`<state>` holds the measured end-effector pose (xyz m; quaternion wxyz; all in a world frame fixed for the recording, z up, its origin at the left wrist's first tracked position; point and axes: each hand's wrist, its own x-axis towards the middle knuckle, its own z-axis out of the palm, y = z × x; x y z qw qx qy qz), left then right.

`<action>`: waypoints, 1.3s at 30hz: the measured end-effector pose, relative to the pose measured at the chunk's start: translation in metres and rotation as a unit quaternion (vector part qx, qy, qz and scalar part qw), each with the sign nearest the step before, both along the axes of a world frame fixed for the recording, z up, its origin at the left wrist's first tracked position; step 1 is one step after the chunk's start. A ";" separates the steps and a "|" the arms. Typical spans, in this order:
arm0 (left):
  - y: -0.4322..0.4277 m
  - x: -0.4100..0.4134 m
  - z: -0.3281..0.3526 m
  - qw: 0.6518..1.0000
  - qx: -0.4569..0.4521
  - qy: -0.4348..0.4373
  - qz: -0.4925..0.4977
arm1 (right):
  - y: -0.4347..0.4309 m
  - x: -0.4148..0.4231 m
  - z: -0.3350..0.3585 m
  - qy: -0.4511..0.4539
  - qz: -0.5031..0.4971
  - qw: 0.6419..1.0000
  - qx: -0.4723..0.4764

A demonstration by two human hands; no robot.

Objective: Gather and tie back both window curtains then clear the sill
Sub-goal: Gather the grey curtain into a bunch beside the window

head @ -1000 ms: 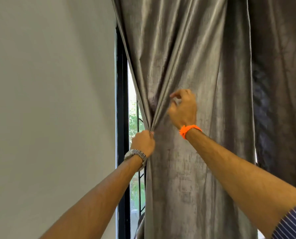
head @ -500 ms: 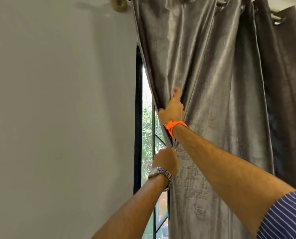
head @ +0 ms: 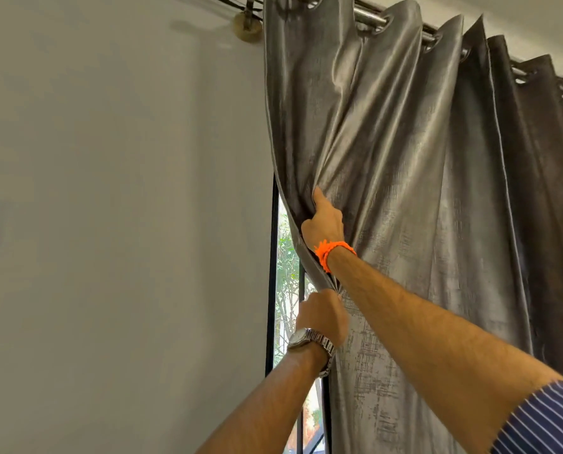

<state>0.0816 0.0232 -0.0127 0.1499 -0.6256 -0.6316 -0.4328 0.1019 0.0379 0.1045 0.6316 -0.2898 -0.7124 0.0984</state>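
Observation:
A shiny grey left curtain [head: 388,165] hangs by eyelets from a metal rod [head: 368,15]. My left hand [head: 322,317], with a metal watch on the wrist, grips the gathered left edge of this curtain. Just above it, my right hand [head: 324,221], with an orange band on the wrist, holds a fold near the same edge, its fingers tucked behind the cloth. A darker second curtain [head: 548,191] hangs to the right. The sill is out of view.
A plain white wall [head: 126,191] fills the left half. A black window frame [head: 271,290] and a strip of glass with greenery show left of the curtain. A rod bracket [head: 248,26] sits on the wall at the top.
My right hand has moved left from the curtain's front to its left edge and taken hold of a fold. The view has tilted up, and the rod and eyelets now show.

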 end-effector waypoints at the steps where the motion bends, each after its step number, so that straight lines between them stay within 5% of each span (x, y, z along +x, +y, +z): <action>1: -0.001 0.000 0.000 1.000 0.000 -0.009 -0.002 | 0.000 -0.001 0.001 -0.005 -0.002 1.000 0.003; 11: -0.014 -0.009 0.016 1.000 0.002 -0.029 0.009 | -0.023 -0.030 0.020 -0.046 0.014 0.998 0.048; 22: -0.085 -0.023 0.041 0.973 0.086 -0.206 -0.063 | -0.075 -0.080 0.044 -0.141 0.046 0.981 0.126; 29: -0.074 -0.041 0.046 0.993 0.057 -0.085 0.054 | -0.086 -0.081 0.052 -0.164 0.047 0.979 0.111; 39: -0.058 -0.048 0.043 0.992 0.047 -0.061 0.103 | -0.081 -0.068 0.037 -0.132 0.095 0.982 0.098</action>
